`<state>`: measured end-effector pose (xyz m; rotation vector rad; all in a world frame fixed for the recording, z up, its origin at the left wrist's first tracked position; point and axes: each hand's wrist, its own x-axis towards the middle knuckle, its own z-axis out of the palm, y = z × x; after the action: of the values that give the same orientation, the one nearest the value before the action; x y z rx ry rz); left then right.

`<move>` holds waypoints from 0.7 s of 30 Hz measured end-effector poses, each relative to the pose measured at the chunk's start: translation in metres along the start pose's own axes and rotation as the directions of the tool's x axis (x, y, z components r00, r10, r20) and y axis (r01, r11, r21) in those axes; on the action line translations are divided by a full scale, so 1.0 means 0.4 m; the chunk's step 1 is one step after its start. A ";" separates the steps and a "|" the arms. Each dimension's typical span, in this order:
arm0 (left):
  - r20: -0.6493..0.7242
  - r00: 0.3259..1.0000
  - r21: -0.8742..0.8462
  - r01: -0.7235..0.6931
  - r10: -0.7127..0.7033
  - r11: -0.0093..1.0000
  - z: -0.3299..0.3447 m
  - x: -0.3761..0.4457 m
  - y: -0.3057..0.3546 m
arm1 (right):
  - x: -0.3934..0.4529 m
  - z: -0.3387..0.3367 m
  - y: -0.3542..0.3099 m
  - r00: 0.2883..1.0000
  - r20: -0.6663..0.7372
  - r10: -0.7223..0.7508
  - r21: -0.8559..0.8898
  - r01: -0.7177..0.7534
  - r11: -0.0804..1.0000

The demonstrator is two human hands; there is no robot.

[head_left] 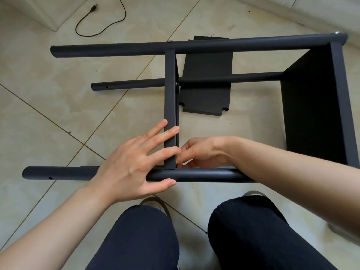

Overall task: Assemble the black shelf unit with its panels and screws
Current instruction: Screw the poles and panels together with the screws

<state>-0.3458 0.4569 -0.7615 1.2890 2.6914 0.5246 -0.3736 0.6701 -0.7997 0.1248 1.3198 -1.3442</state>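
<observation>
Left hand lies flat with fingers spread — fingers over the middle panel edge, thumb against the near tube at lower centre. Right hand sits just right of the panel where it meets the near tube, fingers curled at the joint; can't tell whether it's pinching anything, fingertips are hidden.

Shelf unit is on its side on the tiled floor, filling the frame's centre: far tube across the top, a third tube lower in the middle, end panel at right. Screw head visible on the far tube above the middle panel.

Loose panel flat on the floor under the frame, centre. Black cable upper left. Person's knees at the bottom edge.
</observation>
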 end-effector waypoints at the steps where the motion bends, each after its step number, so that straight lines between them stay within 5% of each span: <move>1: 0.002 1.000 0.000 0.002 -0.002 1.000 0.000 0.000 0.000 | 0.000 -0.003 0.000 1.000 0.012 -0.008 0.015 0.007 1.000; 10: 0.000 1.000 -0.009 -0.001 0.001 1.000 0.001 -0.001 -0.002 | -0.001 -0.004 -0.003 0.999 0.050 0.007 0.041 -0.009 0.999; 21: -0.001 1.000 -0.016 0.017 -0.017 1.000 0.002 -0.008 -0.002 | -0.007 0.011 -0.013 0.993 -0.116 -0.014 -0.117 0.000 0.993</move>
<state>-0.3442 0.4541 -0.7629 1.2603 2.6907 0.5440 -0.3738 0.6670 -0.7930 0.1200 1.4952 -1.2777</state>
